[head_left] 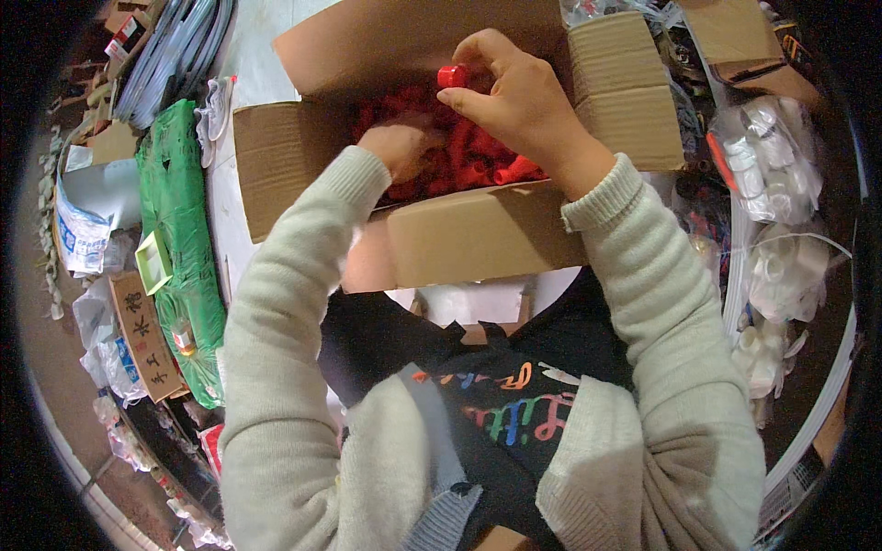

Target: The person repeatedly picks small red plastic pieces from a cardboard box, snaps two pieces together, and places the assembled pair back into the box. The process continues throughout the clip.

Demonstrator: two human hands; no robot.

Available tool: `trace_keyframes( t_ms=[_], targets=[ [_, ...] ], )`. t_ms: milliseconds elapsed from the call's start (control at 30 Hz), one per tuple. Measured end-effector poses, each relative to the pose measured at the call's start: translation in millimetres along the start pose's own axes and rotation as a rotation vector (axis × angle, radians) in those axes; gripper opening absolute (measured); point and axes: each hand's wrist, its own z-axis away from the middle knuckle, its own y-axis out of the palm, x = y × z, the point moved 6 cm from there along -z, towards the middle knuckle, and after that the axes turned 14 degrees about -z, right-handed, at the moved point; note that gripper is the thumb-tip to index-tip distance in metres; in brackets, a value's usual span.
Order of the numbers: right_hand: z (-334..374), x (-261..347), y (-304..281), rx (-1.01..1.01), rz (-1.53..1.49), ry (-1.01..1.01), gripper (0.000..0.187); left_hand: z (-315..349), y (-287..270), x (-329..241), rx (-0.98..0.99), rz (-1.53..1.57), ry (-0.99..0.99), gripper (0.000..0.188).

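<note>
Red, a small fitting sits pinched between thumb and forefinger of the right hand, raised over the open cardboard box, while the left hand is blurred inside it, its grip impossible to tell. Only that one piece looks picked out, with a heap of red pieces left in the box. Pale surface shows left of the box, then a green sack, with bagged white parts to its right
</note>
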Motion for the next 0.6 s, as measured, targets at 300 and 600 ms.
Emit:
trace_keyframes(
  t_ms=[300, 600],
  targets=[
    [8.1, -9.0, 4.7, 0.103, -0.218, 0.133, 0.021, 38.1, -38.0, 12.0, -0.560, 1.113, 0.014, 0.025],
    [14.8, -10.7, 15.9, 0.228, -0.368, 0.231, 0.025, 41.4, -18.0, 6.2, -0.418, 1.544, 0.096, 0.033]
  ],
)
